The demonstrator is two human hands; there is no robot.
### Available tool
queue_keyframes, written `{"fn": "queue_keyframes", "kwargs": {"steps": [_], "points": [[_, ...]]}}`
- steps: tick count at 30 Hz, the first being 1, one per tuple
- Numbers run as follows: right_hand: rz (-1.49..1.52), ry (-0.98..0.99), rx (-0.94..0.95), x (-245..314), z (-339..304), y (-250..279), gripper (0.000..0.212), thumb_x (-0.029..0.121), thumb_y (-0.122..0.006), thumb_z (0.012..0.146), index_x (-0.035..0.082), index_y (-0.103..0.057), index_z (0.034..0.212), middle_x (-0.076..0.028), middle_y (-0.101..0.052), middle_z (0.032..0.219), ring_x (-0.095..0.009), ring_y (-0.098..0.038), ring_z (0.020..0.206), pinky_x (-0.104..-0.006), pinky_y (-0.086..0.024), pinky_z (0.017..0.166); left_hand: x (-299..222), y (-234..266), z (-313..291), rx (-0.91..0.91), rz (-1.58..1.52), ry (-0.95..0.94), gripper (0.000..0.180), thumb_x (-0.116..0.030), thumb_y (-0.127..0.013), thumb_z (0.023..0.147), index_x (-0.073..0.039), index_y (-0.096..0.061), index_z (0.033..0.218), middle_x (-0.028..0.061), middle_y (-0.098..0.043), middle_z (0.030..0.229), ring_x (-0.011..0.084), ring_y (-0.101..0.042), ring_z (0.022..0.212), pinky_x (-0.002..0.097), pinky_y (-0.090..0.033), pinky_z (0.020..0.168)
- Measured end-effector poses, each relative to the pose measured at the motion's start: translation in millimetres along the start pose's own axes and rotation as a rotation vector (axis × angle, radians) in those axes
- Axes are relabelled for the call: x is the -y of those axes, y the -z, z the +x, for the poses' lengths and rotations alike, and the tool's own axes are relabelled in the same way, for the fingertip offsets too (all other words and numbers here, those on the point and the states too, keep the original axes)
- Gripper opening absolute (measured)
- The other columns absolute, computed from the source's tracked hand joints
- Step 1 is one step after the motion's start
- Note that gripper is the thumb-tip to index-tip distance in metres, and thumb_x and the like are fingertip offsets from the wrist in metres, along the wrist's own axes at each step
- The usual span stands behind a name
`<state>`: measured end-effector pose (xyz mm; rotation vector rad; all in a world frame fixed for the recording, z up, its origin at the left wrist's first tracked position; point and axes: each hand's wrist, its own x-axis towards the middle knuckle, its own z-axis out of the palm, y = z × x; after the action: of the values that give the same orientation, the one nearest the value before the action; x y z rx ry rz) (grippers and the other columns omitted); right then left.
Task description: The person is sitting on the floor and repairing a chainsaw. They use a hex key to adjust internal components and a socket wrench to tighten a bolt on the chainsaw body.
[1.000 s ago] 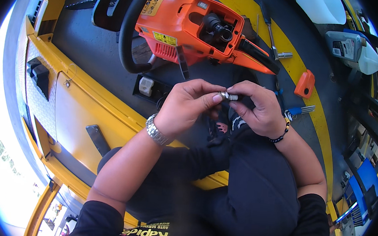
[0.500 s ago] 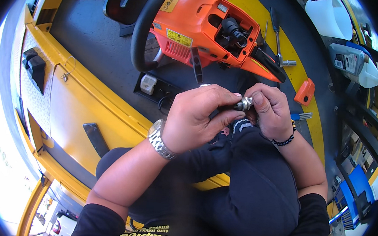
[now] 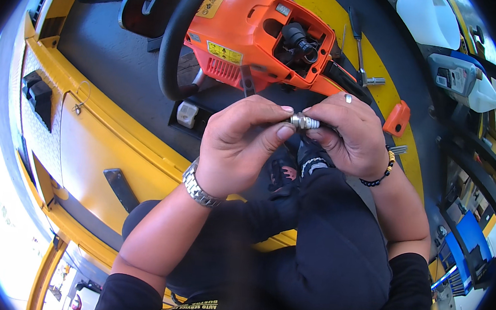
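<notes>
A small spark plug (image 3: pixel 305 122) with a metal body and a white ceramic part lies level between my two hands, above my lap. My left hand (image 3: pixel 238 140), with a metal-band watch at the wrist, pinches its threaded end between thumb and forefinger. At the white end, my right hand (image 3: pixel 352 131) grips it with thumb and fingers; this hand wears a ring and a beaded bracelet. Just beyond my hands rests an orange chainsaw (image 3: pixel 258 24), its top cover off. A black rubber boot (image 3: pixel 299 38) shows in the open engine bay.
Right of the chainsaw lie a socket wrench (image 3: pixel 360 56) and an orange plastic part (image 3: pixel 397 118). A clear jug (image 3: pixel 457 75) and a white container (image 3: pixel 427 20) stand farther right. A phone (image 3: pixel 121 189) rests on the yellow ledge (image 3: pixel 115 136) at left.
Both hands have risen slightly and moved left with the spark plug. The right fingers have shifted along it, and its white part now shows. The whole view has shifted a little.
</notes>
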<state>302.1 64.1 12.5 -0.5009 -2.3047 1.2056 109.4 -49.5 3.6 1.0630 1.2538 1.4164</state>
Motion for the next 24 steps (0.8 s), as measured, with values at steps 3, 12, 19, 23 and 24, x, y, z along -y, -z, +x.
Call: {"fn": "queue_keyframes", "kwargs": {"steps": [3,12,19,23,24], "points": [[-0.105,0.017,-0.175,-10.5,12.9,-3.5,0.017,0.009,-0.07,0.092,0.005,-0.064,0.106,-0.01,-0.068,0.086,-0.027,-0.065,0.073,-0.0345,-0.05,0.066,1.9,-2.5,-0.3,-0.11,-0.021,0.04,0.021,0.001,-0.071,0.091,-0.001,-0.068,0.111,0.0076,-0.07,0.099,0.0128,-0.065,0.087,0.027,-0.052,0.078],[0.096,-0.482,-0.29,-62.9,53.9,-13.6,0.026,0.022,-0.051,0.107,-0.002,-0.057,0.115,-0.009,-0.069,0.102,-0.014,-0.065,0.096,-0.0264,-0.051,0.087,13.4,7.2,13.8,0.122,0.424,0.128,0.04,-0.011,-0.075,0.087,-0.005,-0.064,0.125,0.0153,-0.046,0.147,0.014,-0.064,0.095,0.026,-0.053,0.079],[0.37,-0.449,-0.339,-32.8,48.8,-24.6,0.021,0.018,-0.057,0.104,-0.002,-0.059,0.112,-0.01,-0.071,0.089,-0.014,-0.071,0.082,-0.0282,-0.054,0.073,8.7,3.0,21.7,0.213,0.347,0.152,0.045,-0.018,-0.081,0.08,-0.009,-0.066,0.122,0.0173,-0.04,0.154,0.0214,-0.07,0.098,0.0323,-0.058,0.078],[0.163,-0.441,-0.351,-45.7,47.1,-19.4,0.017,0.014,-0.062,0.099,-0.001,-0.064,0.107,-0.011,-0.07,0.09,-0.018,-0.07,0.083,-0.0308,-0.055,0.074,13.5,-0.6,23.2,0.302,0.439,0.073,0.041,-0.019,-0.079,0.081,-0.008,-0.067,0.119,0.0147,-0.051,0.146,0.03,-0.068,0.107,0.0383,-0.057,0.086],[0.052,-0.414,-0.352,-51.7,49.2,-15.7,0.016,0.013,-0.064,0.097,-0.001,-0.065,0.105,-0.011,-0.069,0.09,-0.019,-0.07,0.082,-0.0313,-0.055,0.074,15.4,-1.0,22.4,0.316,0.491,0.026,0.04,-0.019,-0.078,0.081,-0.008,-0.068,0.118,0.0141,-0.054,0.144,0.0324,-0.067,0.109,0.0398,-0.056,0.088]]}}
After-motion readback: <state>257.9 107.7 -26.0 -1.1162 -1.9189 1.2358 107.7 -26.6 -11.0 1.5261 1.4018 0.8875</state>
